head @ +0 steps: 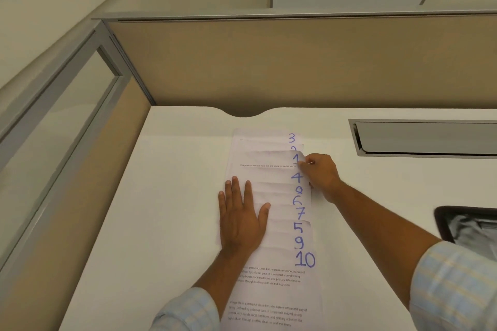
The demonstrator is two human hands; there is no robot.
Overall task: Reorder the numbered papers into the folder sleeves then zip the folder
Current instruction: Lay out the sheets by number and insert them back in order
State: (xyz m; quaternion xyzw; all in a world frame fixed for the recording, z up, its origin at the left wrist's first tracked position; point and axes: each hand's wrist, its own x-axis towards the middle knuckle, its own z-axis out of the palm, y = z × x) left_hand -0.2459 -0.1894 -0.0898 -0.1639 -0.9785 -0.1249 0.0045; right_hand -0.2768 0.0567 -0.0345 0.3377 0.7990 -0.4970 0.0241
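Item: numbered papers (282, 271), white sheets overlapped in one column on a white desk (166, 196), running from the near edge toward the far edge. Blue handwritten numbers down the right margin read, far to near: 3, one partly covered figure, 1, 4, one figure not clearly legible, 6, 7, 5, 9, 10. Printed text shows on the nearest sheet.

Left hand (242, 217): flat, fingers straight and slightly spread, palm pressing the left half of the column about midway, beside the 6 to 9 rows.

Right hand (321, 174): at the right margin, thumb and forefinger pinching the corner of the sheet marked 1 (269, 158); that corner curls slightly off the sheets beneath.

Folder (468, 226): dark-rimmed, lying open at the right frame edge, well apart from the papers, clear sleeve material showing inside; only part of it is in view.

Edges: the column's far end stops just short of a curved notch (243, 114) in the desk's rear edge. A recessed metal slot (425, 137) lies far right. Beige partition (295, 62) closes the rear; a framed glass panel (80, 115) closes the left.

Open room: bare desk left of the column up to the side panel; bare strip between column and folder, crossed by the right forearm
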